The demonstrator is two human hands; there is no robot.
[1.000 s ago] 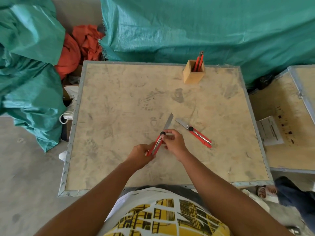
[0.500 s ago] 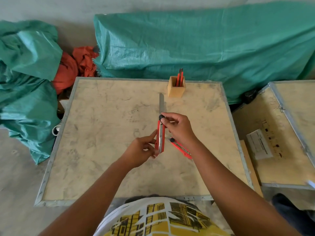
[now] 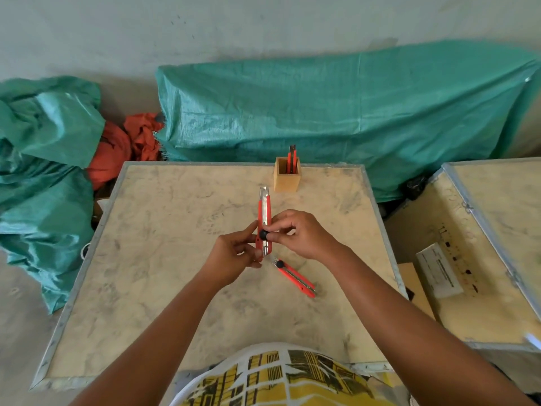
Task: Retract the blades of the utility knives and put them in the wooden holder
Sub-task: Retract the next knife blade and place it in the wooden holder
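Observation:
I hold a red utility knife (image 3: 264,213) upright above the table's middle. My left hand (image 3: 234,253) grips its lower body. My right hand (image 3: 301,232) pinches the black slider knob halfway down the handle. Only a short blade tip shows at the knife's top end. A second red utility knife (image 3: 295,278) lies flat on the table just below my hands, its blade end partly hidden by them. The wooden holder (image 3: 287,178) stands at the table's far edge with red knives upright inside it.
The beige table (image 3: 146,273) has a metal rim. Green tarps (image 3: 336,112) cover bulky things behind and to the left, with orange cloth (image 3: 123,145) between them. A second table (image 3: 497,230) with a paper label stands to the right.
The long blade that stuck out of the held knife has slid back into the handle, and the black knob under my right fingers has moved down. The camera view tilted upward.

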